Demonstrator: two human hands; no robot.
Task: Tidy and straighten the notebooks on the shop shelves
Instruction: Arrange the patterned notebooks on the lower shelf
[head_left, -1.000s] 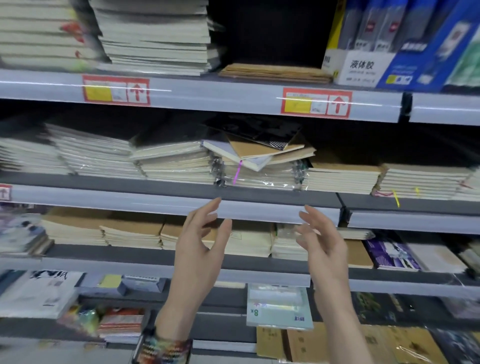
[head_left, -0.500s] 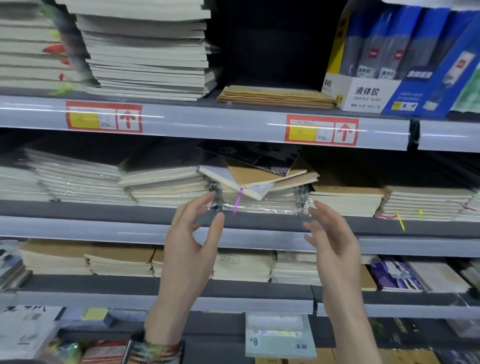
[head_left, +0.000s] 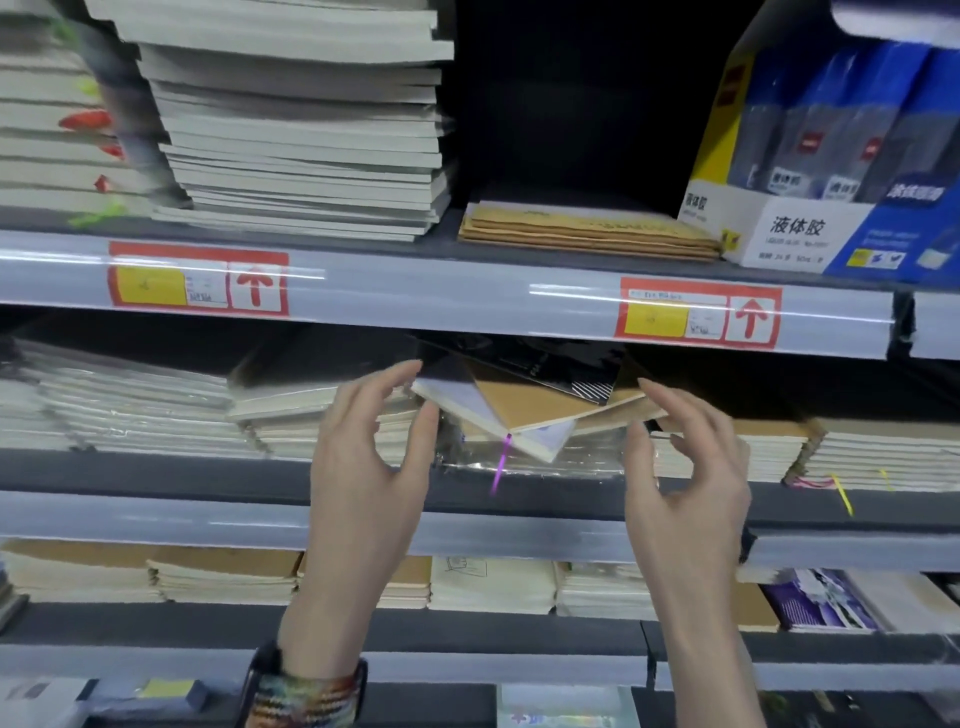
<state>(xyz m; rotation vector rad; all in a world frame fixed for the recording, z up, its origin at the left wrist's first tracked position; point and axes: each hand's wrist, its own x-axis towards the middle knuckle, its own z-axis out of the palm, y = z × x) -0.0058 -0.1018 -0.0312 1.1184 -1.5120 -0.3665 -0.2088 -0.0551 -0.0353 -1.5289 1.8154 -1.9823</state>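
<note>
So, I'm on the middle shelf (head_left: 156, 478), about to square up the skewed notebooks (head_left: 524, 402) fanned out on top of a wrapped stack (head_left: 571, 462). My left hand (head_left: 363, 462) and right hand (head_left: 685, 467) are both spread and holding nothing, one either side of the fan. Can't tell if any fingertip touches yet. Next move, I reckon: pinch both sides, twist them square, ease them back. Headroom's tight under the upper shelf (head_left: 441, 286), neighbour stacks (head_left: 156, 410) crowd in, and a ribbon (head_left: 501, 462) dangles off the front.
</note>
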